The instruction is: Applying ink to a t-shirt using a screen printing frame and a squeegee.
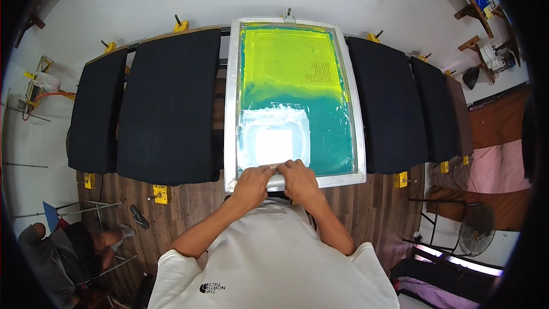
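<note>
Head view, looking down on a long wooden table [366, 206]. At centre lies a screen frame [230, 109] of pale metal, its mesh [286, 63] yellow-green in the upper half and teal below, with a white patch [273, 140] at lower left of the mesh. The left hand [253, 183] and right hand [298, 178] sit side by side at the frame's lower edge, both clenched over a squeegee [277, 182], its pale strip showing between them. Dark cloths [168, 109] cover the boards to left and right of the frame. Yellow clamps [162, 194] stand along the table's edges. In the lower left of the frame, another person [68, 252] sits. A fan [474, 229] stands at lower right.
</note>
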Action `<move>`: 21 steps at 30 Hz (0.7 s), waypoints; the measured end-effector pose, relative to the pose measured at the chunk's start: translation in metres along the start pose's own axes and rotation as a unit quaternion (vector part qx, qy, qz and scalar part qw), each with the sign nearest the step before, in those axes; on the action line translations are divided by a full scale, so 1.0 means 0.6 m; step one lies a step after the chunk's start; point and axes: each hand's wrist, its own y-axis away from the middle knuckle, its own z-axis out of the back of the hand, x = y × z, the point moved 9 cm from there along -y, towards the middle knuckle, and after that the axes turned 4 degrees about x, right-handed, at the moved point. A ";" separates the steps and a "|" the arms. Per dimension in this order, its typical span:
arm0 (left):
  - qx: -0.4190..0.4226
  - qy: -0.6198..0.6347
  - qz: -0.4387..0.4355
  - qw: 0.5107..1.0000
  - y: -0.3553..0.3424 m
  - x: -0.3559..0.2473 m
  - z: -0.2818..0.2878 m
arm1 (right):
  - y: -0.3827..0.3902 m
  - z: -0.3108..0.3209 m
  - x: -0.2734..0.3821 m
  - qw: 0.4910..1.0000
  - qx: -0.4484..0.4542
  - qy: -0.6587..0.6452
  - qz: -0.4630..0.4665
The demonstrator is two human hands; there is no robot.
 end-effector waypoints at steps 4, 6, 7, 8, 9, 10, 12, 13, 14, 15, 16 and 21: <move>-0.002 0.042 -0.006 0.999 -0.082 0.030 0.050 | -0.090 0.045 -0.008 0.998 0.011 0.065 0.017; -0.060 0.014 0.008 0.998 -0.128 0.061 0.070 | -0.141 0.066 -0.019 0.997 -0.012 0.079 0.008; -0.075 0.021 0.004 0.997 -0.142 0.061 0.087 | -0.160 0.069 -0.028 0.998 -0.020 0.052 0.015; -0.067 0.024 0.002 0.997 -0.147 0.063 0.083 | -0.164 0.064 -0.033 0.999 -0.017 0.044 0.016; -0.059 0.024 0.002 0.998 -0.150 0.070 0.078 | -0.168 0.059 -0.034 0.999 -0.015 0.036 0.020; -0.084 0.027 -0.015 0.996 -0.143 0.073 0.071 | -0.158 0.059 -0.030 0.999 -0.033 0.033 0.020; -0.101 0.017 -0.042 0.994 -0.104 0.059 0.052 | -0.116 0.042 -0.023 0.998 -0.060 0.015 0.025; -0.140 -0.022 -0.093 0.985 -0.071 0.025 0.052 | -0.088 0.031 -0.022 0.996 -0.084 -0.001 0.029; -0.084 -0.022 -0.045 0.995 -0.054 0.034 0.020 | -0.060 0.017 -0.012 0.994 -0.102 0.004 0.047; -0.046 -0.021 -0.020 0.999 -0.029 0.025 0.002 | -0.033 0.004 -0.010 0.996 -0.079 0.003 0.037; -0.028 -0.020 -0.010 0.999 -0.004 0.018 -0.013 | -0.009 -0.012 -0.008 0.998 -0.062 -0.002 0.027; 0.007 0.004 0.002 1.000 -0.003 -0.007 0.013 | 0.006 -0.001 0.005 0.999 -0.014 -0.003 0.043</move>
